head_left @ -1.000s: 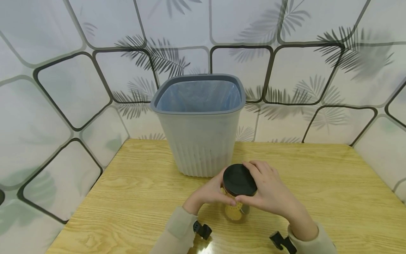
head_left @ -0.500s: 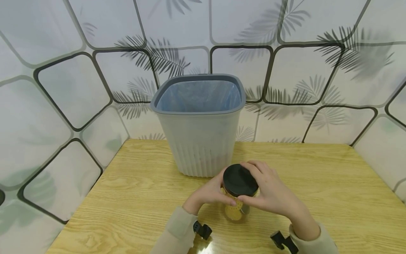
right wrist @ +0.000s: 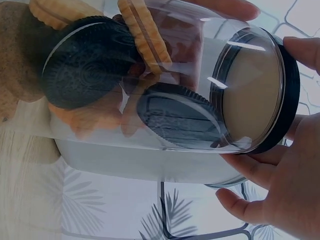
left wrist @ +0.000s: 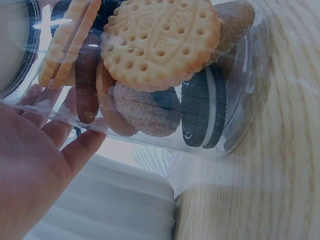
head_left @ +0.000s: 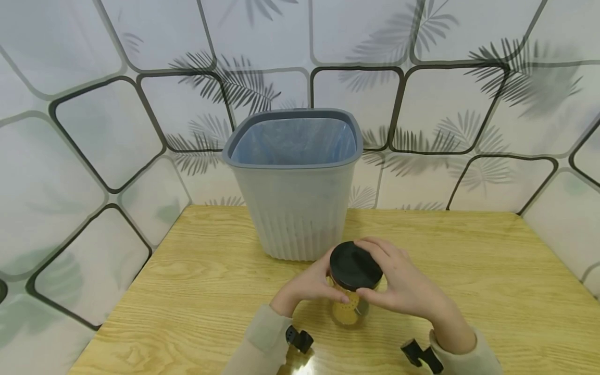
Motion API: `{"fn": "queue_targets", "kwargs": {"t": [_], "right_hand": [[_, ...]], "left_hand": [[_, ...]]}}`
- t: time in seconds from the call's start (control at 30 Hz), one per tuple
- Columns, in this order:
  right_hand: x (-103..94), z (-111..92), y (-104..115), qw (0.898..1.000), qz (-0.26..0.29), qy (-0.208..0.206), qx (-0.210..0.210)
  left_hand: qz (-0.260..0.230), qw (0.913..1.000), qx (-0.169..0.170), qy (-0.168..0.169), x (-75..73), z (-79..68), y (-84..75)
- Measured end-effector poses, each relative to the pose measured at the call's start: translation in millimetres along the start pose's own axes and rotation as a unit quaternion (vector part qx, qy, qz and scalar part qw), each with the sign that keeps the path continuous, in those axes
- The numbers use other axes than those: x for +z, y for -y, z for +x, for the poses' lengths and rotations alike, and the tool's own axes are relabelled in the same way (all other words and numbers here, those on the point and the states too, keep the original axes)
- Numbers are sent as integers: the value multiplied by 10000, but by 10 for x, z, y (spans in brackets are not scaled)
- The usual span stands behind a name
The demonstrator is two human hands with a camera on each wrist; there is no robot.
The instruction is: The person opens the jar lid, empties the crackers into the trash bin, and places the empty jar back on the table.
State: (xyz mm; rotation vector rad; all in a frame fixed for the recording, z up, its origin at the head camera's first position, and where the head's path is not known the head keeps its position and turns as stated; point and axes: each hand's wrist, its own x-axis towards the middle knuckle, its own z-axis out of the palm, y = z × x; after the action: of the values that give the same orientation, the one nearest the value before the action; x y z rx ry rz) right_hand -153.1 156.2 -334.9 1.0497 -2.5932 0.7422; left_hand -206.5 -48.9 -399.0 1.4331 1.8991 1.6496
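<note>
A clear jar with a black lid stands upright on the table in front of the bin. My left hand holds the jar's left side below the lid, thumb toward me. Around the lid's right side curl the thumb and fingers of my right hand. Through the wall, the left wrist view shows a round golden biscuit and a dark sandwich cookie with a pale filling. More dark cookies appear in the right wrist view. The lid still covers the jar's mouth.
A pale ribbed bin with a grey rim and a bluish liner stands just behind the jar. Wood-grain table surrounds them, and patterned wall covering rises at the back and sides. Black camera mounts sit at both wrists.
My right hand has shifted slightly right around the lid, its thumb sliding away from the left thumb along the near edge. My left hand and the jar stay almost in place.
</note>
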Motion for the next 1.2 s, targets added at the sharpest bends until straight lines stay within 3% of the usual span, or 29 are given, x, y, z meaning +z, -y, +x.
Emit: {"fn": "queue_targets", "kwargs": {"t": [0.63, 0.8, 0.97, 1.2], "right_hand": [[-33, -21, 10, 9998, -29, 100, -178], [6, 9, 43, 9993, -326, -175, 68], [65, 30, 41, 9957, -767, -453, 243], [99, 42, 43, 9940, -879, -600, 244]], "left_hand": [[-1, 10000, 18, 7, 1, 9, 16], [-12, 10000, 60, 41, 3, 12, -79], [-41, 10000, 3, 58, 2, 4, 8], [-94, 9999, -25, 65, 0, 0, -8]]}}
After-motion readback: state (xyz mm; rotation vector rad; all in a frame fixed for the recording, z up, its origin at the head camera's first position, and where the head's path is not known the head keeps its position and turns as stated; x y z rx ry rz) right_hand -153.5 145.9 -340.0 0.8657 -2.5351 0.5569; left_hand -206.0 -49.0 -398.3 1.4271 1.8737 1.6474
